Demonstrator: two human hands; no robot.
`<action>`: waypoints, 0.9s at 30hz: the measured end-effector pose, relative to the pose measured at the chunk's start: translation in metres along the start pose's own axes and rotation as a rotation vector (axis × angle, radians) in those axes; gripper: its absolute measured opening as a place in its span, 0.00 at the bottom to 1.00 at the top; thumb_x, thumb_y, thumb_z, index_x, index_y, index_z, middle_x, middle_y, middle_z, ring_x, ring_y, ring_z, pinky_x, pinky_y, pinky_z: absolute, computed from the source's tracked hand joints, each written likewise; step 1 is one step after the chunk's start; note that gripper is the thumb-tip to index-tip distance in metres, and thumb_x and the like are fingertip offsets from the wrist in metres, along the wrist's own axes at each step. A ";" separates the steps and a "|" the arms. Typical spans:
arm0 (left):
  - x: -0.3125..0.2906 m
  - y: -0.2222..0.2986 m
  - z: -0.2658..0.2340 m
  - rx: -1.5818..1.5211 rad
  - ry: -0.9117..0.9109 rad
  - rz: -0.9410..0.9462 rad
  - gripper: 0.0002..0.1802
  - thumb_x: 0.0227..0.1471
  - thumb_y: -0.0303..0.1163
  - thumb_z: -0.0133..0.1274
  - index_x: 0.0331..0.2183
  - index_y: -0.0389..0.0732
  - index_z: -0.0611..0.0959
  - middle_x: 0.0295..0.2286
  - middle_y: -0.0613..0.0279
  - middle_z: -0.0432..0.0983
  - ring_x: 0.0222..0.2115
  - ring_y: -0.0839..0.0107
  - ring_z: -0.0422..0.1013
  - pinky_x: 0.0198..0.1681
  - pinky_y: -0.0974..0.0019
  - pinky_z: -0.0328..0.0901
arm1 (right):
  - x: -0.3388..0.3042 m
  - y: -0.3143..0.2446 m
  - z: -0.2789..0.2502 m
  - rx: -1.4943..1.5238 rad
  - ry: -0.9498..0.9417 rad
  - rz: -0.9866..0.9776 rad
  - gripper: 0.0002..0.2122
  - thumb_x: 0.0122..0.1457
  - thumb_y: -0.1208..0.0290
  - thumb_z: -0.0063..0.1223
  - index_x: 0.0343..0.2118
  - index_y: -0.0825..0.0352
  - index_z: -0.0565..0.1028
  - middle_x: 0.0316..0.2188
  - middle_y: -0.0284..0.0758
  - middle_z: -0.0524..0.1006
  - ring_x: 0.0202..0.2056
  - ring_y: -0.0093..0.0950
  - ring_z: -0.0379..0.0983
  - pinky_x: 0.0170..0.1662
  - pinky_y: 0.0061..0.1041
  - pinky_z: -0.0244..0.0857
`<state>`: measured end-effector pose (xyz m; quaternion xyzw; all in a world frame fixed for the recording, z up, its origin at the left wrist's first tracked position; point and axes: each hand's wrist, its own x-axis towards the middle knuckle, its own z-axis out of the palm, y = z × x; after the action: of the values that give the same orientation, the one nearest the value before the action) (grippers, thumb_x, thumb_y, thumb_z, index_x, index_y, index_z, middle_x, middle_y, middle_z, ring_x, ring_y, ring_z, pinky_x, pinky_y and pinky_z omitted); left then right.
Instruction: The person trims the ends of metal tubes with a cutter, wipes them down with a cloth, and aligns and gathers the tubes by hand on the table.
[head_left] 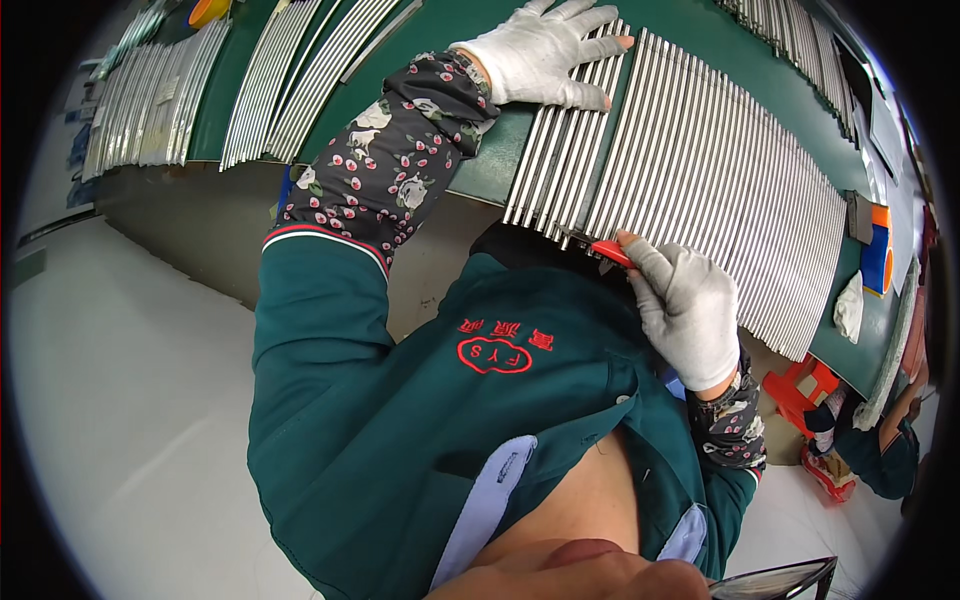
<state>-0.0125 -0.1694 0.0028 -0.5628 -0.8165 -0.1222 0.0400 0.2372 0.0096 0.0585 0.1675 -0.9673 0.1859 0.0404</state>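
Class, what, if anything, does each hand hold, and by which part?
The right hand holds a red-handled tool by its handle; the left hand lies spread over metal rods, gripping none.

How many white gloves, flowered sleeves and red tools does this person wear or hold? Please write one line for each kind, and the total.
White gloves: 2
Flowered sleeves: 2
Red tool: 1
Total: 5
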 end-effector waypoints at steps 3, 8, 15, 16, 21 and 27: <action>0.002 0.002 0.000 0.000 0.000 -0.001 0.44 0.50 0.56 0.54 0.60 0.38 0.68 0.61 0.38 0.56 0.65 0.42 0.48 0.67 0.43 0.42 | 0.001 -0.002 0.000 0.004 0.003 0.011 0.13 0.54 0.71 0.59 0.43 0.60 0.79 0.19 0.32 0.68 0.21 0.31 0.70 0.24 0.32 0.65; 0.003 0.002 0.000 0.000 0.002 0.001 0.43 0.50 0.56 0.54 0.60 0.38 0.68 0.61 0.38 0.56 0.65 0.42 0.48 0.67 0.43 0.41 | 0.001 -0.005 0.001 -0.016 0.015 0.047 0.13 0.53 0.71 0.59 0.43 0.60 0.79 0.19 0.32 0.68 0.21 0.31 0.69 0.24 0.31 0.65; -0.003 -0.002 -0.001 0.008 0.002 -0.008 0.43 0.50 0.56 0.54 0.60 0.38 0.68 0.61 0.38 0.55 0.65 0.42 0.47 0.67 0.43 0.41 | 0.000 -0.012 -0.006 0.041 -0.083 0.000 0.15 0.52 0.69 0.61 0.45 0.60 0.79 0.20 0.32 0.69 0.23 0.31 0.71 0.26 0.31 0.66; -0.003 -0.002 -0.002 0.006 0.002 -0.008 0.43 0.50 0.55 0.54 0.60 0.38 0.68 0.61 0.38 0.55 0.65 0.43 0.47 0.67 0.43 0.41 | 0.002 -0.013 -0.006 0.040 -0.083 0.000 0.15 0.52 0.69 0.61 0.45 0.60 0.79 0.20 0.32 0.69 0.23 0.31 0.71 0.26 0.31 0.66; -0.001 0.003 -0.003 0.008 0.002 -0.012 0.42 0.51 0.55 0.54 0.60 0.38 0.68 0.61 0.39 0.55 0.65 0.43 0.47 0.67 0.43 0.40 | 0.014 -0.023 0.001 0.043 -0.154 -0.090 0.24 0.51 0.65 0.62 0.52 0.64 0.74 0.20 0.32 0.72 0.23 0.30 0.73 0.27 0.31 0.67; 0.001 0.007 -0.001 0.004 -0.002 -0.015 0.42 0.51 0.55 0.53 0.60 0.38 0.68 0.61 0.39 0.55 0.65 0.43 0.47 0.67 0.43 0.40 | 0.018 -0.031 0.011 0.091 -0.434 -0.147 0.24 0.52 0.59 0.61 0.51 0.65 0.75 0.16 0.36 0.74 0.22 0.35 0.76 0.26 0.33 0.69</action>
<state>-0.0062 -0.1664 0.0055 -0.5565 -0.8211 -0.1205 0.0394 0.2308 -0.0265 0.0617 0.2753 -0.9291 0.1857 -0.1627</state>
